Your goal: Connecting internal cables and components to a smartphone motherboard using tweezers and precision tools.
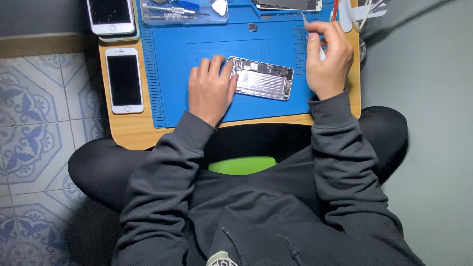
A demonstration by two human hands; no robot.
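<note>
Opened phone (261, 78) under left hand (211, 88) — tweezers (306, 22) in right hand (327, 59)

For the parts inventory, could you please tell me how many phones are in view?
4: an opened phone under the left hand, a white one left of the mat, a cracked one top left, one cut off at the top.

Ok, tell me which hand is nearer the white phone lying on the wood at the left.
Left. The left hand rests on the opened phone, a short way from the white phone; the right hand is far across the blue mat.
</note>
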